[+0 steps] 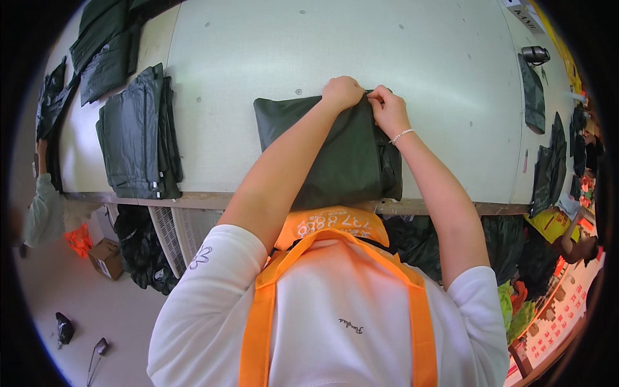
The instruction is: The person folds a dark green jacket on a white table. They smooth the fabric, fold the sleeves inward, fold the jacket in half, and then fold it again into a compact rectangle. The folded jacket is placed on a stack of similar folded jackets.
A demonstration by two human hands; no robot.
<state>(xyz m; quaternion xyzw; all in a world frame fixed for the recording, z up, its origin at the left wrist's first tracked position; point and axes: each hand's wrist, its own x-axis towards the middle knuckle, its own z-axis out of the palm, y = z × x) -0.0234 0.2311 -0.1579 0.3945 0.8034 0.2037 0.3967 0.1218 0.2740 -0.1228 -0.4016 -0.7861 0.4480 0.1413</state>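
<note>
A box (pixel 106 259) sits on the floor (pixel 122 313), lower left; a dark stack (pixel 133 138) lies on the pale surface (pixel 258 48). Mid-frame is a folded cloth (pixel 343 153): left hand (pixel 343 91), fingers curled at its top edge, grip hidden; right hand (pixel 391 113), fingers pinching it.

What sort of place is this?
Probably a clothing workshop or packing room: folded dark cloth at the person's hands, a stack of similar dark pieces to the left, all on a long pale table.
</note>
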